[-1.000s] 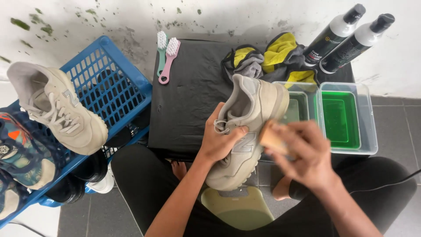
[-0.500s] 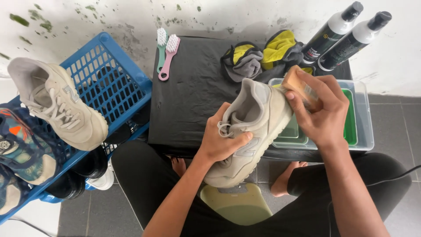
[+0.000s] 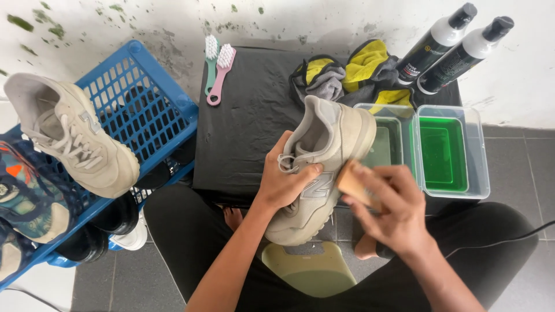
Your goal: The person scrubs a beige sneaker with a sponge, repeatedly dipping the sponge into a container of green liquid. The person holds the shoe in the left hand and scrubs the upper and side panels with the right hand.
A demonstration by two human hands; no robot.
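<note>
Suede sneaker [image 3: 324, 167], beige, chunky sole; wooden block brush [image 3: 357, 185] against side.

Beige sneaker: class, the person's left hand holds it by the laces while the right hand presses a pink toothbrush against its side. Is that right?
Not quite. In the head view the right hand presses a wooden-backed brush, not a pink toothbrush, against the beige sneaker. The left hand does hold it by the laces.

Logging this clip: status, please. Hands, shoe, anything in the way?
Left hand grips beige shoe at the laces. Right hand presses wooden brush to its side. Nothing between them; green tubs sit just behind.
</note>
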